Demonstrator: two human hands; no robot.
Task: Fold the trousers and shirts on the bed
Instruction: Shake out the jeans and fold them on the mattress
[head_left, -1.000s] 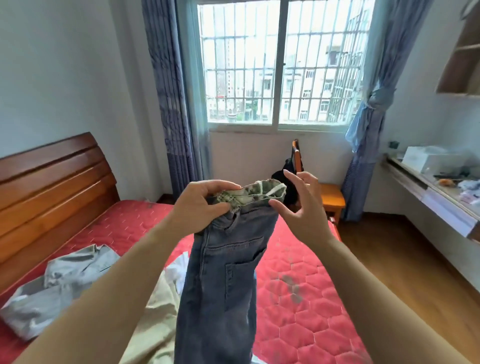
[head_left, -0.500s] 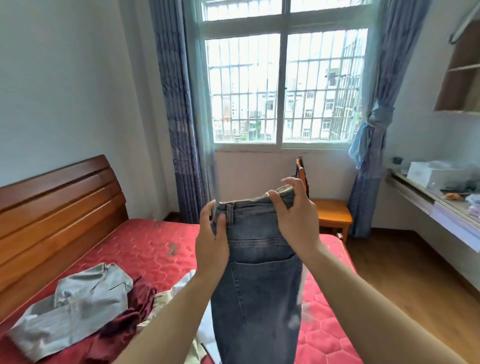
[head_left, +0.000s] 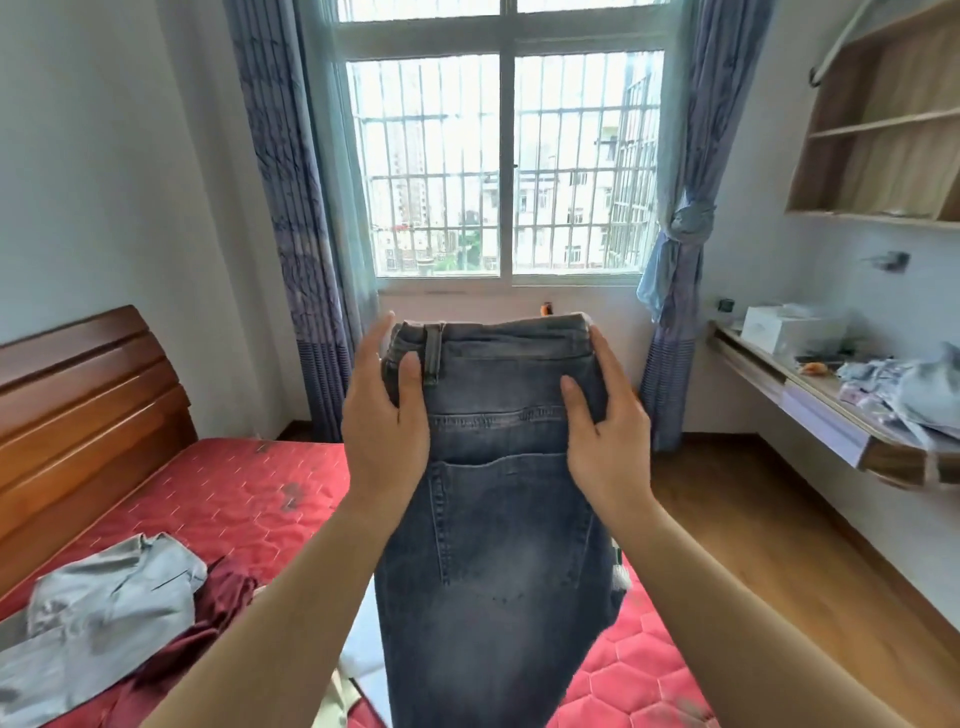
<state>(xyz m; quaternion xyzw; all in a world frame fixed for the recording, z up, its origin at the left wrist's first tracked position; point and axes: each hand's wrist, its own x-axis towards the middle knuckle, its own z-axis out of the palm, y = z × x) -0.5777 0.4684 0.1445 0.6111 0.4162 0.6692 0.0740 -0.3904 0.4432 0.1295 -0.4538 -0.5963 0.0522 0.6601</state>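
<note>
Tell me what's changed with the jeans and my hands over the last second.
The right hand took hold of the waistband, and both hands spread the jeans, earlier bunched in the left hand, out flat between them. The grey shirt and maroon garment still lie crumpled on the bed.

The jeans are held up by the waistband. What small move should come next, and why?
Probably lower the jeans onto the red bed and lay them flat. The left hand and right hand pinch the waistband's sides, the legs hang straight in the air, and folding them shorter needs a surface.
</note>
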